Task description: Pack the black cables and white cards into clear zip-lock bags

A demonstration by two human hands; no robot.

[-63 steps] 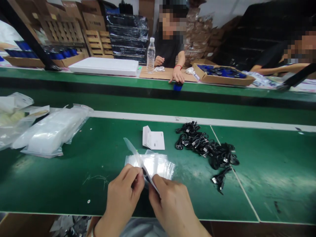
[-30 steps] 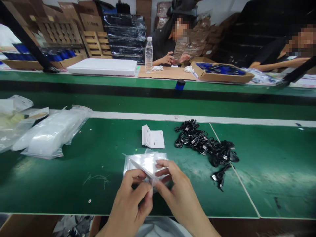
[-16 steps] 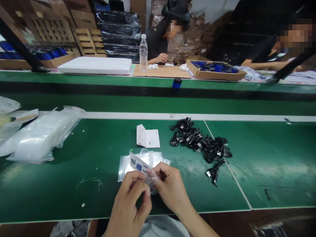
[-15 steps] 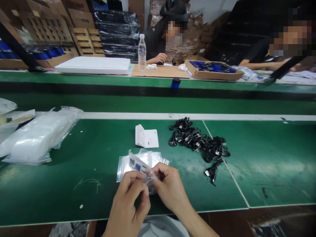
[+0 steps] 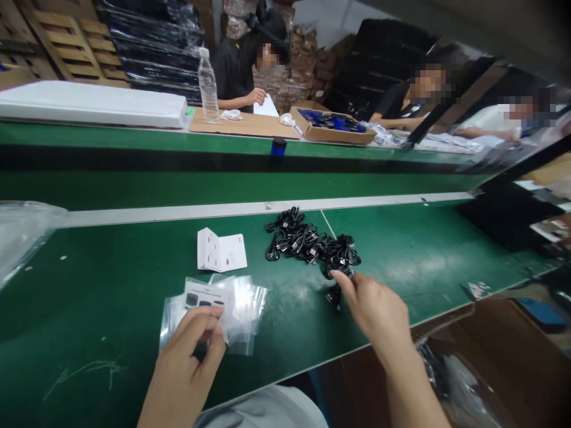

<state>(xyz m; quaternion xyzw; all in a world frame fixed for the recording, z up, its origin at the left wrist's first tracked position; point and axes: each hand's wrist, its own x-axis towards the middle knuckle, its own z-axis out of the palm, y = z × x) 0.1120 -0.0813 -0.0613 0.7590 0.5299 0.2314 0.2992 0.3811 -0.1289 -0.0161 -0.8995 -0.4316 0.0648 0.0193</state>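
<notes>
My left hand (image 5: 196, 339) pinches a small clear zip bag with a printed leaflet (image 5: 201, 297) in it, showing dark and blue pictures. Beneath it lie several flat clear zip bags (image 5: 243, 306), fanned out on the green table. My right hand (image 5: 372, 306) is at the near end of a pile of black USB cables (image 5: 307, 241), its thumb stretched out over a cable bundle (image 5: 332, 295). Its other fingers are partly hidden, and no cable is visibly lifted. A stack of folded white leaflets (image 5: 223, 251) stands half unfolded behind the bags.
A large plastic package (image 5: 22, 235) lies at the left edge. On the raised shelf stand a blue jar with a black lid (image 5: 279, 147), a water bottle (image 5: 207, 89), a white foam slab (image 5: 93, 104) and a carton of blue items (image 5: 332, 125). Co-workers sit beyond.
My right hand has left the bag and moved right to the cables. My left hand keeps the bag with the leaflet, now lower over the other bags. The view has turned right.
</notes>
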